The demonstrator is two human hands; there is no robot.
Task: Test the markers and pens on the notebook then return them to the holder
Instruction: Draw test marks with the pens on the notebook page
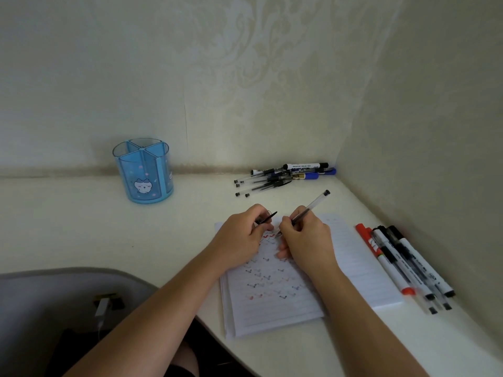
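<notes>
The right hand held a clear-barrelled gel pen. Its grip was clamped on the lower barrel, with the tip on the upper part of the left page of the open notebook and the black end plug pointing up and away to the right. The left hand rested on the same page just beside the right hand, and its grip was pinched on a black pen cap whose clip end pointed toward the pen. Rows of small tick marks in red, black and blue covered the page below and between the hands. The notebook lay flat on the white surface, near the front edge. The blue translucent holder, divided into compartments and printed with a cartoon cat, stood upright at the rear left of the surface, near the wall and well apart from the notebook. A loose pile of gel pens and blue-capped markers lay at the rear right, in the corner of the walls. A second group, comprising a red marker, black-capped markers and gel pens, lay side by side just beside the right edge of the notebook, parallel to it.
</notes>
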